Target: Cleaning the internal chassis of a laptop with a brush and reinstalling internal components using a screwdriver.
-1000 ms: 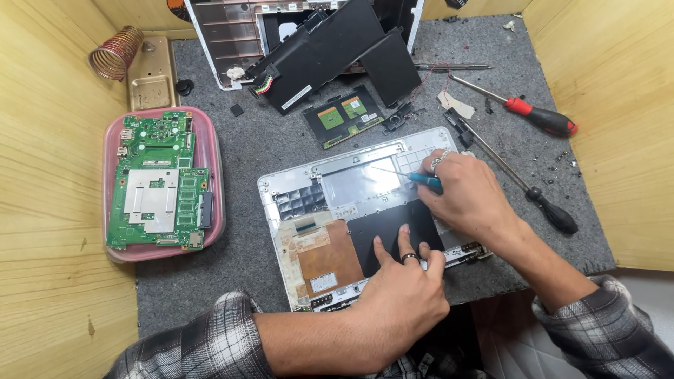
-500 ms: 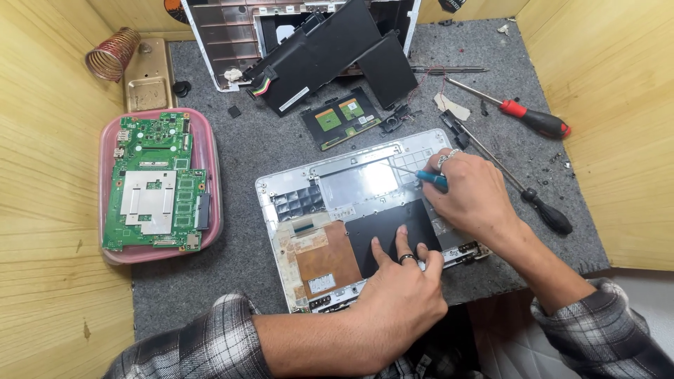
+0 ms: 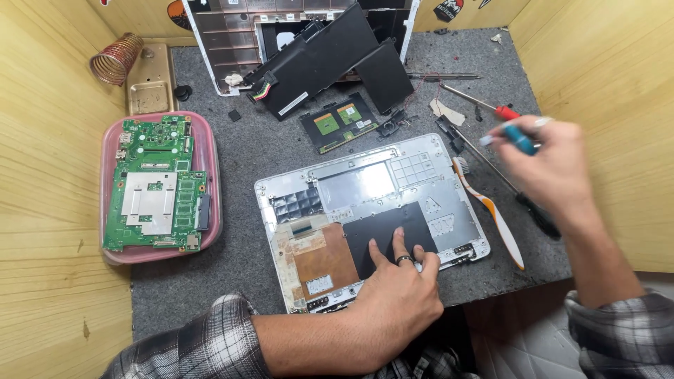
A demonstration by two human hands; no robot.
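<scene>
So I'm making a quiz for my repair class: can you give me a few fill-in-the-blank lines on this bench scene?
1. The green circuit board lies in a ____ tray.
2. The left hand presses on the open ____ shell.
3. The right hand holds a blue-handled ____.
4. A white and ____ toothbrush lies right of the shell.

Missing: pink; laptop; screwdriver; orange

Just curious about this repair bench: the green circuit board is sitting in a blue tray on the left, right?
Not quite. The head view shows the circuit board lying in a pink tray, not a blue one. It is indeed on the left.
</scene>
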